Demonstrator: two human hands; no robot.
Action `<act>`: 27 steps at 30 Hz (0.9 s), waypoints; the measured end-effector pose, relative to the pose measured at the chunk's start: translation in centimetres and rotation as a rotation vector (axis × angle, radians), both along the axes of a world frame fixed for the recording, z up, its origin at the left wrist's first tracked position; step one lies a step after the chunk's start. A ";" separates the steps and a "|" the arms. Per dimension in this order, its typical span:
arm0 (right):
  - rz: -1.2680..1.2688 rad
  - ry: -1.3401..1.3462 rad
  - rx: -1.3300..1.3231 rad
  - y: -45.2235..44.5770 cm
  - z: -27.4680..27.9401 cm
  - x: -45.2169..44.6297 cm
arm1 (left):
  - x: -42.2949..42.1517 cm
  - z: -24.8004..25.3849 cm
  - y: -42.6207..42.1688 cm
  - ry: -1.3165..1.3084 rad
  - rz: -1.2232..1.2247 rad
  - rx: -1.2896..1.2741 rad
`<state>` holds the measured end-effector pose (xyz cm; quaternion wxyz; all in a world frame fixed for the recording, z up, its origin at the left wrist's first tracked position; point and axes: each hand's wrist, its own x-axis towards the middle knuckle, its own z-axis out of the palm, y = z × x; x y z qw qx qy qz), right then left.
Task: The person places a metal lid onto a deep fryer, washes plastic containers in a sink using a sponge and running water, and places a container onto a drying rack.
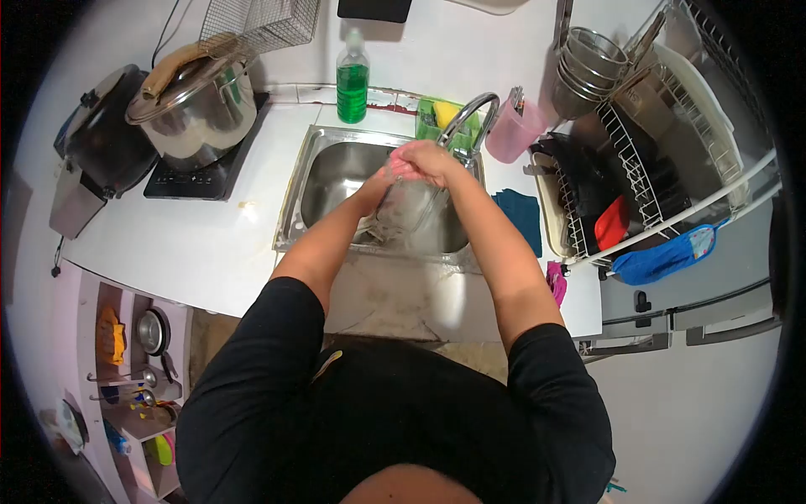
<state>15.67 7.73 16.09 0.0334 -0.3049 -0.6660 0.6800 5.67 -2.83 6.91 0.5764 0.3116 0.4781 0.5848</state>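
Note:
Both hands are close together over the steel sink (290,193), just below the curved faucet (470,105). My right hand (434,161) is closed, with its fingers bent against a bright pink patch (405,158). Whether that patch is a cloth, a sponge or lit skin, I cannot make out. My left hand (378,186) meets it from the left, its fingers mostly hidden. Below the hands, a clear, see-through shape (410,210) shows in the basin, blurred by water or motion. Some small items lie at the bottom of the sink, too unclear to name.
Behind the sink stand a green soap bottle (353,84), a green sponge holder (426,120) and a pink cup (510,134). A dish rack (646,197) is at right, beside a dark teal cloth (518,220). A steel pot (197,118) sits on a cooktop (206,181) at left.

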 end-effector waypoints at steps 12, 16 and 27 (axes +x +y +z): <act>-0.017 -0.092 0.083 1.9 -0.6 0.0 | -1.7 -3.6 0.9 -0.345 -0.228 0.042; -0.046 -0.128 0.232 2.2 -0.5 0.5 | -1.3 -3.3 0.9 -0.322 -0.235 0.073; 0.060 -0.154 0.033 0.1 1.9 1.3 | -0.8 -3.8 2.3 -0.233 -0.353 0.057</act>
